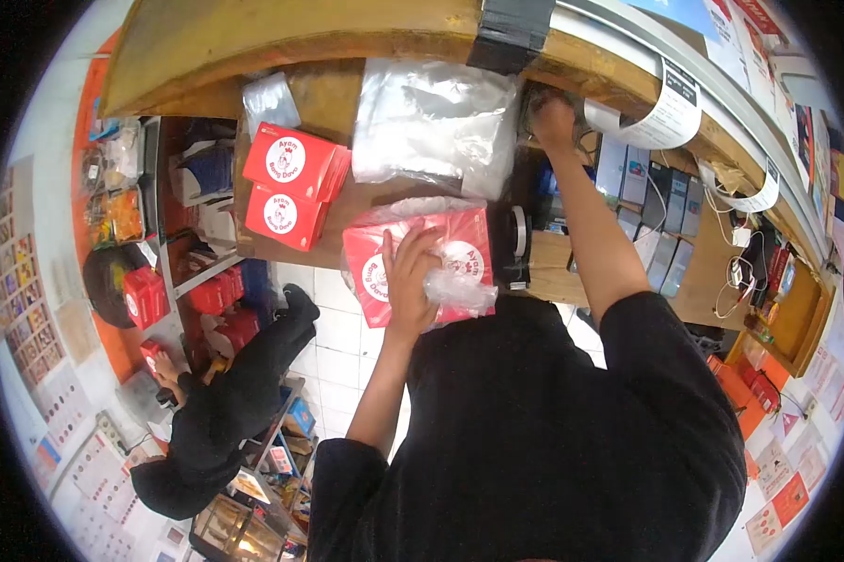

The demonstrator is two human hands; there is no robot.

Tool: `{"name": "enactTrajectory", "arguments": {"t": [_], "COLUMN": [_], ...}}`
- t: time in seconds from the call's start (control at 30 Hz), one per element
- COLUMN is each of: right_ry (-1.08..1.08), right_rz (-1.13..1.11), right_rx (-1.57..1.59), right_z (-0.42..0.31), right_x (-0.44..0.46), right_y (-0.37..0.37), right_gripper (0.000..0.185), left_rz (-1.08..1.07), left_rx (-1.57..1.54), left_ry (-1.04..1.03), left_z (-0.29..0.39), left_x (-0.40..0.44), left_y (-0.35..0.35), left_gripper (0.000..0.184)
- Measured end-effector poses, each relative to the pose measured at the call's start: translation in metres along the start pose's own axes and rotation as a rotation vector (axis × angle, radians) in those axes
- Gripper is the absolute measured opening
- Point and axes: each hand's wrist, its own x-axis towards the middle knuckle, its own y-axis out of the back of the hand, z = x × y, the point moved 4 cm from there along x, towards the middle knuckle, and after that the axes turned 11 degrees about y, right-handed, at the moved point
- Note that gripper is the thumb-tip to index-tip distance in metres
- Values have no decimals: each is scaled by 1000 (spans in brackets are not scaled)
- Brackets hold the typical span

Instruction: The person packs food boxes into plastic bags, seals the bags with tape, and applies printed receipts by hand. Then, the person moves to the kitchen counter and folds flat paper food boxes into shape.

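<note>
Red printed food boxes (361, 248) sit inside a clear plastic bag (473, 298) at the table's near edge. My left hand (410, 276) lies over the boxes, its fingers curled on the bag's film, and bunched plastic sticks out beside the thumb. To the right, my right hand (553, 120) reaches into a dark spot just below the wooden ledge, next to a pile of clear plastic bags (431, 131). Its fingertips are in shadow, so what they touch is hidden.
Two stacks of red boxes (291, 187) stand on the table to the left. A roll of tape (519, 231) is near my right arm. Several phones (635, 178) lie beneath a ledge (347, 36). A co-worker in black (220, 421) bends by shelves, one hand at a red box.
</note>
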Motion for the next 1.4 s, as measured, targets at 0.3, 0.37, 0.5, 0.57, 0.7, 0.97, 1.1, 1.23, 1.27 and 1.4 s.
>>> {"name": "enactTrajectory", "arguments": {"t": [0.3,0.37,0.5,0.57,0.7,0.97,1.1,1.23,1.27,1.4], "right_ry": [-46,-75,87,178,204,-494,-479,-532,-518,-464], "right_rz": [41,75,233,266,368,239,455,498,463,374], "right_rx": [120,214,335,193,158,1229,1005,647,570,333], "right_z": [-3,-9,11,17,-12,-136,-91,-3,6,15], "right_x": [-11,-14,-17,-17,-21,-133,-124,-77,-69,-51], "right_y": [54,81,86,90,137,183,139,87,81,80], "right_gripper": [27,27,23,21,18,10,10,12,12,14], "left_rz": [91,70,-9,-21,40,197,166,100,47,225], "left_rx": [-89,-127,-387,-636,-553,-134,24,31,7,447], "left_ry": [-53,-54,8,129,188,-43,-124,-207,-196,-251], "left_z": [-13,-13,-19,-30,-13,-27,-32,-15,-9,35], "left_x": [0,1,-2,-7,-3,-10,-13,-9,-9,-15], "left_y": [-8,-7,-6,-19,-8,-16,-23,-6,-1,23], "left_gripper": [21,18,14,18,35,29,34,37,32,20]}}
